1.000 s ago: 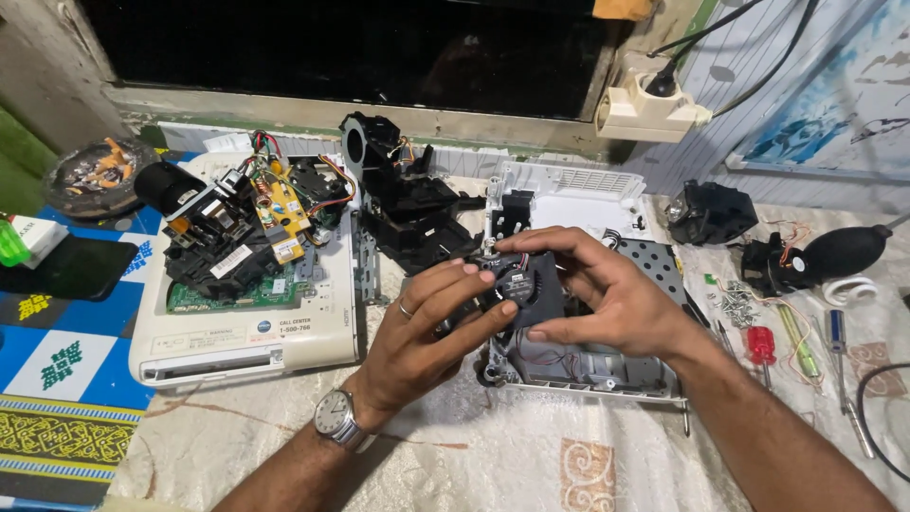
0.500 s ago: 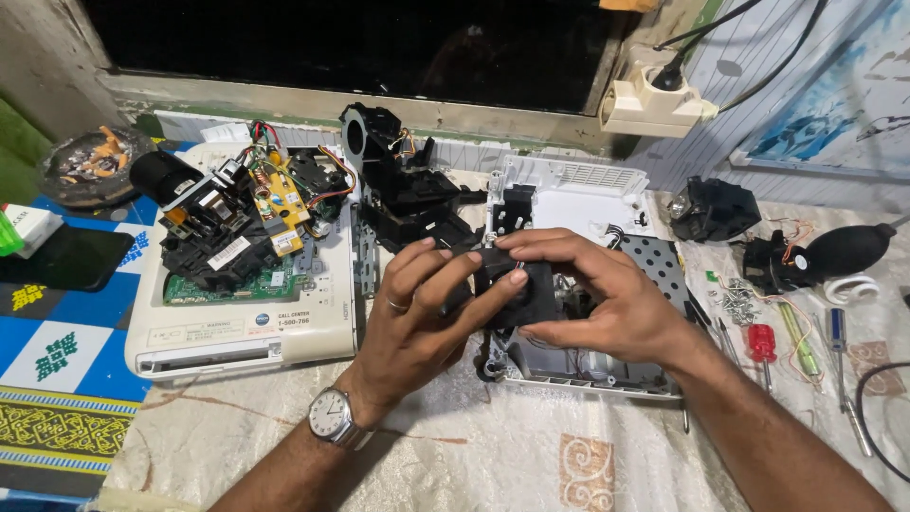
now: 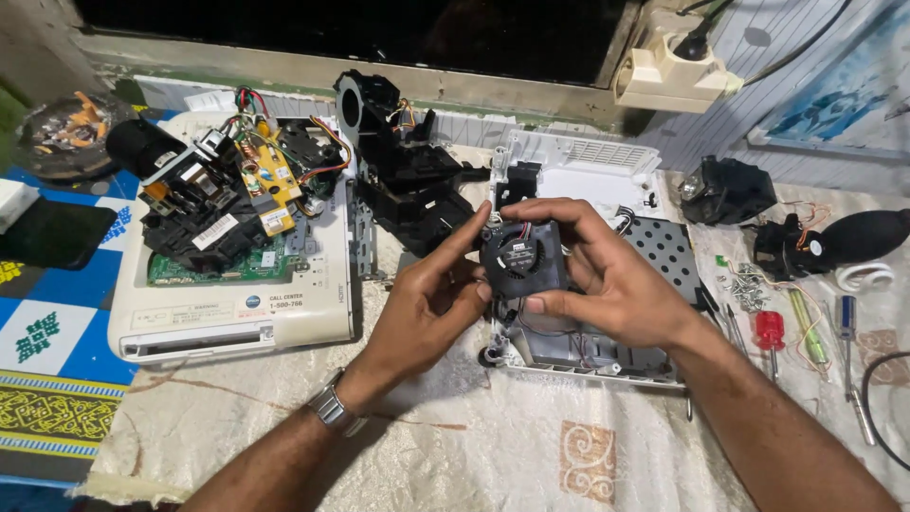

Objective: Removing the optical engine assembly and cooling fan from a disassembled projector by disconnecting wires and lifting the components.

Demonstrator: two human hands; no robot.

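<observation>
Blower fan (image 3: 521, 258), small and black, is being held just above the open white chassis (image 3: 607, 180) (wires trailing down into it). Left hand (image 3: 427, 303) is pinching its left edge; right hand (image 3: 607, 275) is cupping the far side, steadying it for inspection.

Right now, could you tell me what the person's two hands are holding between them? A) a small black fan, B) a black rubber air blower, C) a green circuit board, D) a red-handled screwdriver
A: both the left hand and the right hand grip a small black fan above the opened white casing, while the red-handled screwdriver lies untouched on the cloth to the right.
</observation>
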